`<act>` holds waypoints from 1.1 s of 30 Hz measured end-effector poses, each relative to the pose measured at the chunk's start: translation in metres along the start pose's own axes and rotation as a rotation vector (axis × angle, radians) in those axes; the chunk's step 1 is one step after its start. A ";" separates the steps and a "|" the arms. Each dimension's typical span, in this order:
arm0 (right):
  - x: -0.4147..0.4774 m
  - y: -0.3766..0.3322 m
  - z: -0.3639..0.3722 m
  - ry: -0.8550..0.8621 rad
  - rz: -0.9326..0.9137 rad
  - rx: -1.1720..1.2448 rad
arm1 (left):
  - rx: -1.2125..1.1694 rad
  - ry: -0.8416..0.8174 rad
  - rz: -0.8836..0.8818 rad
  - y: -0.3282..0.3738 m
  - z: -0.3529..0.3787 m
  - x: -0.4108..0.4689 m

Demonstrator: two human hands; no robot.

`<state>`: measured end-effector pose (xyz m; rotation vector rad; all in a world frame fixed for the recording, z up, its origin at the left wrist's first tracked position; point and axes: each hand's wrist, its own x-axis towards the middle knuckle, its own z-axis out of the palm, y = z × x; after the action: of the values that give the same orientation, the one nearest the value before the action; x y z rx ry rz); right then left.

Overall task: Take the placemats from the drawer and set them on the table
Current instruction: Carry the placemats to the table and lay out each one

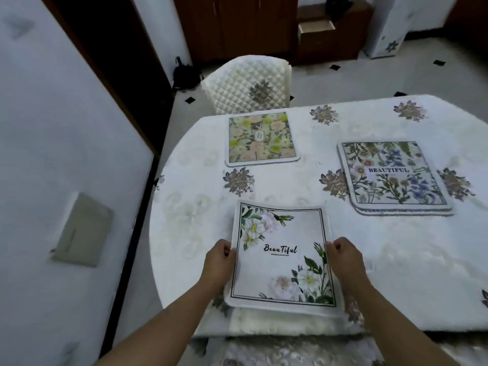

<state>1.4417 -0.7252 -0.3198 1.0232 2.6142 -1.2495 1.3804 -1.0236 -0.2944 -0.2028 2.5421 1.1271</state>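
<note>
Head view: left hand (220,256) and right hand (340,253) pinch side edges of mat (282,254), to lay it flat and square on bench (396,247).

Left grip (220,257) and right grip (342,256) pinch the sides of the white mat (281,260) on the counter (396,260); green mat (261,137) and blue mat (393,175) lie beyond.

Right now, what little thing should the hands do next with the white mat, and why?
Probably lay the white mat flat and let go. The left hand and right hand pinch its side edges, and it is already over the table, apart from the yellow mat and blue mat.
</note>
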 end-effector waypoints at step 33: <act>-0.065 0.047 0.115 -0.318 -0.853 -0.662 | 0.679 -0.115 0.592 -0.087 0.116 -0.047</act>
<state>1.4953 -0.8209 -0.4066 -0.3981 2.8901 -0.4166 1.4770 -0.9968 -0.4092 0.7964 2.7731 0.3445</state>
